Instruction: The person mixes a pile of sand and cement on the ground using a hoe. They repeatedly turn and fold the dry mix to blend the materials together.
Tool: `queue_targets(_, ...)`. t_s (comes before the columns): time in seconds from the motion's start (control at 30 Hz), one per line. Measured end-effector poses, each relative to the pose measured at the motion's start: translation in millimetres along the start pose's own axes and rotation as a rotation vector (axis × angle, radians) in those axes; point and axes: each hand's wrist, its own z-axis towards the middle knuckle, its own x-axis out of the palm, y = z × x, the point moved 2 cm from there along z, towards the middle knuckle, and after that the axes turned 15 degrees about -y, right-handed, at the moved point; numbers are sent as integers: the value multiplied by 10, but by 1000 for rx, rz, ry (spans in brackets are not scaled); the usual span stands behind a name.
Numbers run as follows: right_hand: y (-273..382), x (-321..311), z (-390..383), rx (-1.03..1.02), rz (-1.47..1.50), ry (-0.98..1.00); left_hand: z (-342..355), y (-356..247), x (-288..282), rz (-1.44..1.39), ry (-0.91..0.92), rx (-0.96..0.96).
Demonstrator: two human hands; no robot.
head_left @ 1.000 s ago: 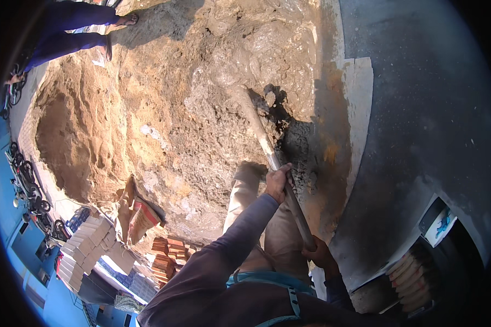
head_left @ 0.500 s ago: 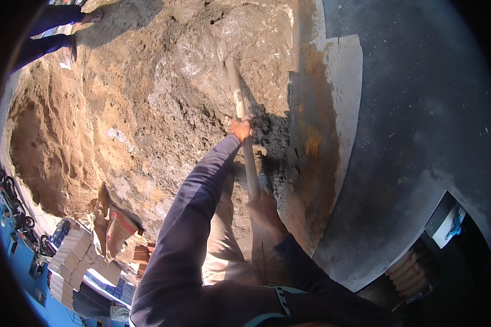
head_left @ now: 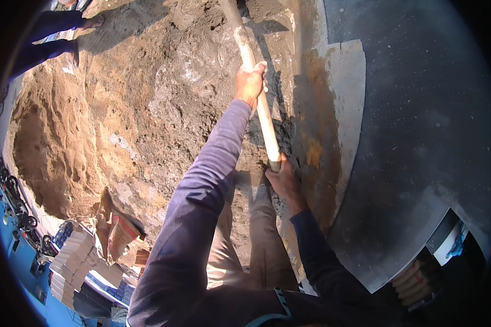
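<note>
Landmark: the wet mix point(head_left: 196, 71), a grey-brown, lumpy mass, glossy where light strikes it, coarser and crumbly toward its near side. A round, pale wooden handle point(head_left: 264, 117) slants above the mix; its surface is smeared grey at the far section, cleaner and yellowish along the middle. The far end runs out past the upper edge of view, so what it carries cannot be told. Left hand point(head_left: 250, 84) over the mix: fingers wrapped about the shaft, grip closed, grey residue on the fingers. Right hand point(head_left: 285, 181) at the near side of the mix: closed around the butt of the same shaft, thumb side uppermost; the undersides of its fingers are hidden. Left of the mix: a sand heap point(head_left: 65, 147), dry, tan, grainy, with a hollowed, ridged face. Beyond the mix at far left: another person's dark-trousered legs point(head_left: 49, 52). Near-left of the mix: a crumpled brown sack point(head_left: 120, 237) with a reddish band, and stacked pale rectangular blocks point(head_left: 73, 259). Right of the mix: a rust-stained strip point(head_left: 313, 136), then a thin pale band point(head_left: 348, 87), then a smooth, speckled dark grey surface point(head_left: 414, 120).
</note>
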Motion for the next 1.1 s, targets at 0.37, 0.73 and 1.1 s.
queue_targets(0.37, 323, -747, -2083, 517, -167, 399, -1665, 1832, -1783, 54, -135, -597)
queue_targets(0.73, 639, 568, -1149, -308, 64, 520, -597, -670, -2926, -117, -476, 0)
queue_targets(1.1, -667, -1120, -2161, 12, -237, 507, -2214, 1880, -2379, -186, -556, -385)
